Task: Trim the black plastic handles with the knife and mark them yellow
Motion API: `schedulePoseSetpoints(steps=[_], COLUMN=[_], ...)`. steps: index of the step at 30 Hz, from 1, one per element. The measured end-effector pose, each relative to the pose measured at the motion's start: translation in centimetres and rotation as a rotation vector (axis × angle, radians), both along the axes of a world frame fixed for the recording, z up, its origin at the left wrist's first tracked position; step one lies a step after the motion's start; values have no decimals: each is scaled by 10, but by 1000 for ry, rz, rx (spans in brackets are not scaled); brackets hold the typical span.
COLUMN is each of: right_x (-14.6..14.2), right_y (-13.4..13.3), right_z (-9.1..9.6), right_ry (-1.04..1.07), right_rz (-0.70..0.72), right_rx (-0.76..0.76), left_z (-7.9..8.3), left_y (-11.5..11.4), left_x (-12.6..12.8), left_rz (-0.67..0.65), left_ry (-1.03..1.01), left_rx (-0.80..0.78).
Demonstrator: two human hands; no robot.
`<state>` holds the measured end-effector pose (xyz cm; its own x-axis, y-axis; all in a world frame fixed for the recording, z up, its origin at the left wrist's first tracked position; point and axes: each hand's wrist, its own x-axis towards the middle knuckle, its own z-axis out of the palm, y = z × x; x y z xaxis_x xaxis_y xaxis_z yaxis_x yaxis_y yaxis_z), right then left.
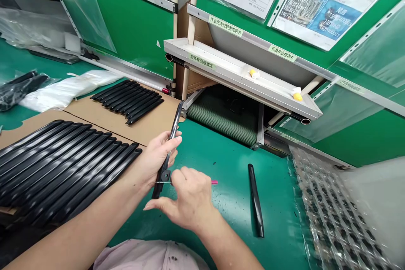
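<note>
- My left hand (pixel 158 156) is closed around a glossy black handle (pixel 168 156), holding it upright over the green mat (pixel 221 168).
- My right hand (pixel 188 204) is nearly shut, pinching a thin metal pin (pixel 163 182) with a pink end (pixel 214 182) against the handle's round black collar (pixel 165 175).
- A loose black handle (pixel 255 200) lies beside me; more sit in rows on cardboard (pixel 152 122).
</note>
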<state>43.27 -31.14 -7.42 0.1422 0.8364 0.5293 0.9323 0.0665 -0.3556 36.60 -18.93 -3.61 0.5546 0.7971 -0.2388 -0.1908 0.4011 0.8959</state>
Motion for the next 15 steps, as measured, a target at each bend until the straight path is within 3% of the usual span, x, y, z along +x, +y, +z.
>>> schedulePoseSetpoints(steps=[7,15], right_x=[-6,-9], right_y=[4,6], right_z=[-10,-9], right_ry=[-15,-17], right_rz=[-77,-131], right_rx=[217,217], left_z=[4,6], left_y=[0,3], left_x=[-2,-4], left_rz=[88,192], left_ry=[-50,-74], left_rx=[-77,-81])
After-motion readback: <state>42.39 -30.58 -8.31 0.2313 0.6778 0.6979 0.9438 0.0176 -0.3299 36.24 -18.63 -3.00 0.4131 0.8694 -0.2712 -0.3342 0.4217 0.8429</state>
